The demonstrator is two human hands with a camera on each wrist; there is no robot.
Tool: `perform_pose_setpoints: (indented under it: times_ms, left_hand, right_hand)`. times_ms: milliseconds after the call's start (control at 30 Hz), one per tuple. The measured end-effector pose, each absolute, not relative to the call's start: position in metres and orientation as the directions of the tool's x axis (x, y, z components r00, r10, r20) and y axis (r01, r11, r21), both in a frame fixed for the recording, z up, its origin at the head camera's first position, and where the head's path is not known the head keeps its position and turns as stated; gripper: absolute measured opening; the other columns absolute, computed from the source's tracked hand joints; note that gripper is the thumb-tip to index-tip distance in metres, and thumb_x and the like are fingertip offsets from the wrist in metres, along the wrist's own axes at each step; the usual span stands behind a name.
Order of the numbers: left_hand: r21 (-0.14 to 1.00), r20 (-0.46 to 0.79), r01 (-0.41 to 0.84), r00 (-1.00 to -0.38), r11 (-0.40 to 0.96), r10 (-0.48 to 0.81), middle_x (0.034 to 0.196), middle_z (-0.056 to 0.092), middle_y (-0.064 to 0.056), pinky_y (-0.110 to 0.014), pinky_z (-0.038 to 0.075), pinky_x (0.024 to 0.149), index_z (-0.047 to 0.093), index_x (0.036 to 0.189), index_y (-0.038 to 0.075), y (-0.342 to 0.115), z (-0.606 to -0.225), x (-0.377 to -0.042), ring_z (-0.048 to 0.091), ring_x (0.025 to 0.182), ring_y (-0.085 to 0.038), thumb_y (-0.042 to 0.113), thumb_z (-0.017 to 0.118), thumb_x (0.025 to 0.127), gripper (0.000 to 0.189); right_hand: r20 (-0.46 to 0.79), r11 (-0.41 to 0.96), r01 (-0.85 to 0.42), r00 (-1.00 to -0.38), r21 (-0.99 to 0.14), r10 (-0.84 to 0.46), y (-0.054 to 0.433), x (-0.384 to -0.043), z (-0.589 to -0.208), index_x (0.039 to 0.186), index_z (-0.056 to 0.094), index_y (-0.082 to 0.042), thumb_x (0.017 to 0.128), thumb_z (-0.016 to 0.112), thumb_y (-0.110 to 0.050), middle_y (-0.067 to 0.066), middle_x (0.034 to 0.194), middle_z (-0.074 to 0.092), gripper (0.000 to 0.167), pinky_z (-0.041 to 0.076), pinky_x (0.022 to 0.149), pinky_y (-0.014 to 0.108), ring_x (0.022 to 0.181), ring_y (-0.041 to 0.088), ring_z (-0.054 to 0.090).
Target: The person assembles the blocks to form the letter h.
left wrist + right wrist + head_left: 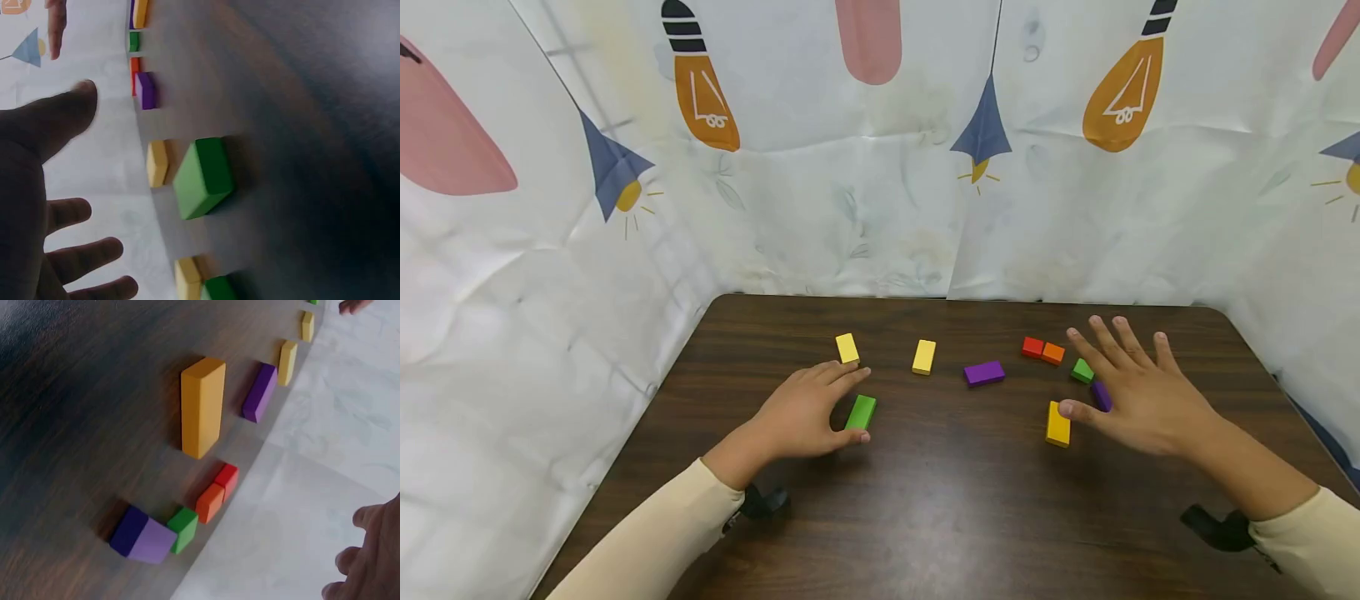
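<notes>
My left hand (801,410) hovers over the left side of the table with thumb and fingers spread, holding nothing. A green block (861,412) lies between its thumb and fingertips in the head view. Just past its fingertips is a yellow block (847,347). The left wrist view shows a second green block (219,289) beside a yellow one; the hand hides it in the head view. My right hand (1138,396) is stretched out, fingers splayed, above a purple block (144,536) and a small green block (182,530). Its thumb overlaps an orange-yellow block (1057,425) in the head view.
Mid-table lie another yellow block (924,357) and a purple block (983,373). A red block (1032,347) and an orange block (1053,354) touch end to end farther right. A printed white cloth (880,217) hangs behind the dark wooden table (925,517).
</notes>
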State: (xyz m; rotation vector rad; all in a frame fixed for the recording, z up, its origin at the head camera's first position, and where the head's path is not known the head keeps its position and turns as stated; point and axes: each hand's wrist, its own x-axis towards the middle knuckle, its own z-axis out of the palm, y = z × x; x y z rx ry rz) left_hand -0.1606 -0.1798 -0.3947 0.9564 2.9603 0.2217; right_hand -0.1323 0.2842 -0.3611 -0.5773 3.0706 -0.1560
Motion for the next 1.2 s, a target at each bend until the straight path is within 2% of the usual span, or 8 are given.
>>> perform_pose_setpoints:
  times_ms: [167,400,767,1000,1200]
  left_hand:
    - [0.157,0.031,0.616,-0.784,0.772,0.619,0.155,0.047,-0.007,-0.058,0.036,0.112,0.045,0.156,0.018,-0.181,-0.405,-0.16,0.046,0.14,-0.031,0.056,0.076,0.086,0.086]
    - [0.211,0.021,0.647,-0.752,0.732,0.659,0.155,0.047,-0.008,-0.058,0.038,0.111,0.047,0.154,0.014,-0.183,-0.419,-0.164,0.044,0.142,-0.031,0.04,0.078,0.089,0.077]
    - [0.24,0.027,0.655,-0.742,0.716,0.67,0.151,0.051,-0.011,-0.056,0.039,0.111,0.054,0.148,0.007,-0.183,-0.427,-0.168,0.046,0.14,-0.031,0.032,0.078,0.09,0.068]
    - [0.246,0.018,0.653,-0.742,0.716,0.67,0.148,0.055,-0.009,-0.057,0.038,0.111,0.057,0.147,0.009,-0.183,-0.429,-0.17,0.047,0.139,-0.032,0.031,0.078,0.091,0.063]
    - [0.26,0.042,0.654,-0.742,0.71,0.669,0.147,0.055,-0.008,-0.058,0.036,0.112,0.058,0.146,0.01,-0.185,-0.43,-0.173,0.046,0.139,-0.032,0.031,0.079,0.09,0.064]
  right_hand:
    - [0.015,0.925,-0.365,-0.931,-0.11,-0.365,0.279,-0.133,-0.365,0.166,-0.006,-0.026,0.098,0.048,-0.07,0.006,0.169,-0.016,0.097,-0.021,0.114,0.061,0.153,0.03,-0.019]
    - [0.025,0.917,-0.382,-0.924,-0.111,-0.382,0.273,-0.134,-0.375,0.166,-0.003,-0.025,0.098,0.049,-0.068,0.009,0.17,-0.009,0.096,-0.018,0.116,0.061,0.154,0.032,-0.014]
    - [0.039,0.908,-0.398,-0.917,-0.127,-0.397,0.268,-0.135,-0.385,0.167,0.001,-0.022,0.098,0.048,-0.069,0.009,0.17,-0.006,0.095,-0.013,0.118,0.061,0.155,0.039,-0.005]
    - [0.076,0.895,-0.414,-0.91,-0.168,-0.407,0.264,-0.135,-0.389,0.166,0.015,-0.016,0.097,0.052,-0.069,0.015,0.17,0.01,0.095,-0.003,0.122,0.058,0.155,0.041,0.007]
    - [0.067,0.884,-0.425,-0.905,-0.195,-0.42,0.26,-0.138,-0.394,0.166,0.016,-0.013,0.098,0.049,-0.07,0.018,0.168,0.016,0.095,0.001,0.123,0.057,0.153,0.042,0.014]
